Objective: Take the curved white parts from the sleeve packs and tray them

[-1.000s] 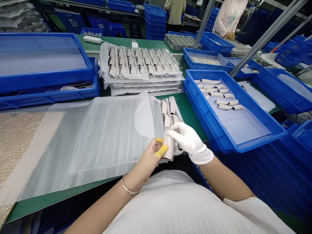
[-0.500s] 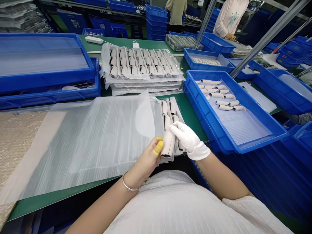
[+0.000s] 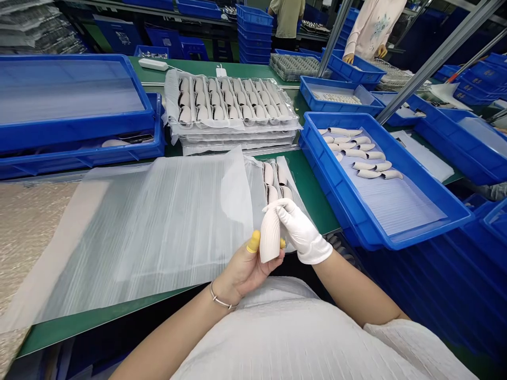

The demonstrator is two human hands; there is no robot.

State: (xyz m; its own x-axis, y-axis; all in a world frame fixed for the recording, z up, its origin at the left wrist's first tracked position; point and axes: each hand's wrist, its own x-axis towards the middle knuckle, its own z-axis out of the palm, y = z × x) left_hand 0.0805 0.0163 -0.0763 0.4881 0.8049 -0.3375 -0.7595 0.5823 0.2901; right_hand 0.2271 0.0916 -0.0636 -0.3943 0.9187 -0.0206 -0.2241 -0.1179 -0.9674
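Between my hands is a cream, ribbed, curved hollow piece [image 3: 270,237], tapered at its top and wide at the end toward me. My left hand [image 3: 245,269], with yellow finger cots, holds its lower part from beneath and the sides. My right hand [image 3: 303,229], in a white glove, pinches the narrow upper end with thumb and fingers. Just beyond them, similar pieces [image 3: 268,174] lie in a clear-walled tray, partly covered by white foam sheet [image 3: 186,211]. My hands hide the tray's near part.
At the right, a blue bin [image 3: 415,203] holds several loose cream pieces on a liner. A stack of filled trays [image 3: 237,134] stands ahead. Blue bins [image 3: 146,111] sit at the left. A metal post [image 3: 435,63] slants up at the right. A co-worker [image 3: 374,31] stands beyond.
The held piece has been turned over, so its ribbed outer side now shows instead of its seam and open end. My left fingers have shifted around it. The co-worker's hands have moved apart.
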